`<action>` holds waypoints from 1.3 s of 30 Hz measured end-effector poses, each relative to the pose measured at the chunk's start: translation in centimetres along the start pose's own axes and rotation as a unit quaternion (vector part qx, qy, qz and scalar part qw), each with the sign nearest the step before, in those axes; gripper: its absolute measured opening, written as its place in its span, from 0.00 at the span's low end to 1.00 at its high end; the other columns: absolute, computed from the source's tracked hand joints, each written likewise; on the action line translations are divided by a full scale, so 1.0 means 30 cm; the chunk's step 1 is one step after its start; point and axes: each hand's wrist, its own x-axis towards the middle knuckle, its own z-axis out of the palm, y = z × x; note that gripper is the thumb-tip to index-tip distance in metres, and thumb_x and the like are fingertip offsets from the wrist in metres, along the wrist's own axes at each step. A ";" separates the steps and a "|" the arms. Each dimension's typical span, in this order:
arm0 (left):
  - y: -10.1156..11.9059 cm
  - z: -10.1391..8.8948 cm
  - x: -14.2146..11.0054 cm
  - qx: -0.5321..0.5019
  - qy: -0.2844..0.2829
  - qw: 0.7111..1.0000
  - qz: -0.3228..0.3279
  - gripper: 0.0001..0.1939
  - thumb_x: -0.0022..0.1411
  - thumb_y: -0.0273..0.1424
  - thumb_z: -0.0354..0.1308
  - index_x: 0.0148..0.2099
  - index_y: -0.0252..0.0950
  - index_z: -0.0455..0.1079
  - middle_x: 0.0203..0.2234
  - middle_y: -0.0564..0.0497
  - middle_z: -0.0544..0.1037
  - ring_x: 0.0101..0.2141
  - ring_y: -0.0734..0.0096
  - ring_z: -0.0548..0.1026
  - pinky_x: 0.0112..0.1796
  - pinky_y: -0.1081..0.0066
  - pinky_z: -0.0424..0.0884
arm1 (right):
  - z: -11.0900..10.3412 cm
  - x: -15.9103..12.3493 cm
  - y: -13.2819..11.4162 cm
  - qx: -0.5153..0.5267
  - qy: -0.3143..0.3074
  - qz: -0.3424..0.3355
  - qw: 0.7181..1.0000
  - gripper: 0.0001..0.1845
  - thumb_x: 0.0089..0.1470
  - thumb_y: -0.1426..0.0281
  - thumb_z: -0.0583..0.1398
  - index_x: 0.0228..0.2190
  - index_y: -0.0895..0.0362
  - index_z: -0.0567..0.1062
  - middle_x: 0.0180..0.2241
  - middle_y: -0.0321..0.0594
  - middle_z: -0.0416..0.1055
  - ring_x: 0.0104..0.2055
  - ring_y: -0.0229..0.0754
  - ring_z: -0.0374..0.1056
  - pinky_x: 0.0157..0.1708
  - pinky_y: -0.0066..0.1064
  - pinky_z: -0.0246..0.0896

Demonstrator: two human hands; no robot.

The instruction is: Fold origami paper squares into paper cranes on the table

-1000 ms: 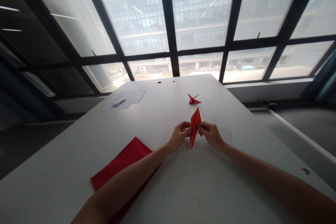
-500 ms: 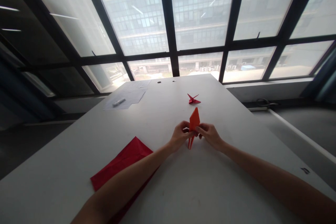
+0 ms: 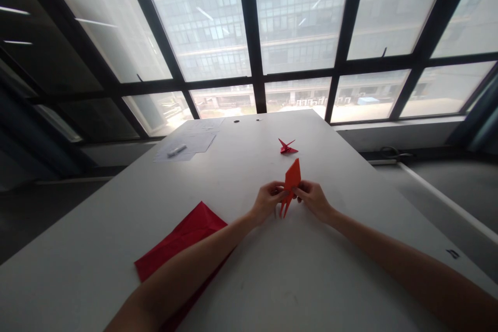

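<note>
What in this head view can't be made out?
- Head view: the middle of the orange folded paper, partly hidden by fingers of the left hand and right hand.
- Head view: part of the red paper, covered by the left forearm and cut off by the bottom edge.
- Head view: any writing on the white sheets, too small and faint.
- Head view: what the dark mark is, too small.

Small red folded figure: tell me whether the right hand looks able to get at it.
Probably yes: the small red folded figure lies uncovered just beyond the orange folded paper. But the right hand is pinching that paper, so it would likely have to let go first.
</note>
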 end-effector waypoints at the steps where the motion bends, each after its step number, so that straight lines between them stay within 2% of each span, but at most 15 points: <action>1: -0.002 0.000 0.001 0.006 -0.001 1.000 0.002 0.22 0.53 0.41 0.68 0.45 0.31 0.75 0.32 0.43 0.81 0.35 0.60 0.79 0.38 0.64 0.74 | 0.000 0.001 -0.001 0.005 -0.001 0.000 1.000 0.15 0.48 0.59 0.65 0.28 0.60 0.77 0.22 0.38 0.72 0.23 0.37 0.64 0.23 0.29 0.58; 9: -0.017 -0.010 0.007 0.039 -0.022 0.999 0.009 0.27 0.51 0.38 0.70 0.52 0.33 0.74 0.39 0.43 0.79 0.36 0.65 0.77 0.40 0.67 0.73 | 0.001 0.007 -0.002 0.017 0.025 -0.005 1.000 0.13 0.49 0.62 0.63 0.29 0.61 0.75 0.21 0.36 0.70 0.22 0.36 0.61 0.22 0.28 0.56; 13: -0.017 -0.009 0.006 0.056 -0.019 0.998 0.005 0.29 0.51 0.38 0.70 0.54 0.34 0.73 0.38 0.44 0.79 0.33 0.69 0.76 0.36 0.71 0.72 | -0.001 0.010 0.005 0.004 0.033 -0.003 0.999 0.12 0.50 0.63 0.62 0.29 0.60 0.74 0.20 0.35 0.68 0.21 0.35 0.60 0.21 0.28 0.54; 19: -0.017 0.003 0.005 0.086 -0.016 0.996 0.021 0.24 0.53 0.39 0.68 0.50 0.33 0.76 0.39 0.43 0.79 0.30 0.71 0.75 0.32 0.73 0.71 | -0.002 0.013 0.012 -0.016 0.036 -0.017 0.999 0.08 0.50 0.66 0.60 0.28 0.59 0.71 0.19 0.32 0.65 0.21 0.34 0.56 0.20 0.27 0.50; 22: -0.026 -0.002 0.011 0.103 0.002 0.994 0.048 0.20 0.53 0.38 0.68 0.47 0.34 0.78 0.44 0.41 0.76 0.28 0.74 0.75 0.29 0.74 0.71 | -0.004 0.014 0.012 -0.021 0.036 -0.017 0.999 0.10 0.49 0.64 0.61 0.26 0.59 0.70 0.18 0.32 0.63 0.21 0.34 0.55 0.19 0.27 0.48; 27: -0.038 -0.021 0.018 0.150 0.054 0.983 0.087 0.13 0.55 0.35 0.66 0.40 0.33 0.79 0.41 0.43 0.78 0.34 0.69 0.77 0.35 0.73 0.73 | -0.010 0.017 0.016 -0.012 0.023 -0.007 1.000 0.14 0.49 0.60 0.62 0.28 0.60 0.71 0.20 0.32 0.62 0.21 0.33 0.52 0.20 0.27 0.46; 35: -0.022 -0.018 0.011 0.096 0.101 0.987 0.076 0.14 0.56 0.33 0.65 0.44 0.33 0.74 0.31 0.46 0.81 0.35 0.64 0.81 0.36 0.69 0.75 | -0.011 0.016 0.007 0.022 -0.020 0.009 1.000 0.16 0.50 0.58 0.63 0.31 0.60 0.73 0.21 0.31 0.63 0.21 0.33 0.51 0.21 0.28 0.45; 39: -0.007 -0.019 0.009 0.090 0.134 0.982 0.096 0.14 0.54 0.33 0.66 0.42 0.33 0.74 0.34 0.46 0.81 0.33 0.66 0.80 0.35 0.70 0.76 | -0.013 0.017 0.018 0.017 -0.044 0.002 0.999 0.15 0.50 0.59 0.63 0.31 0.59 0.73 0.23 0.33 0.65 0.22 0.33 0.53 0.22 0.28 0.48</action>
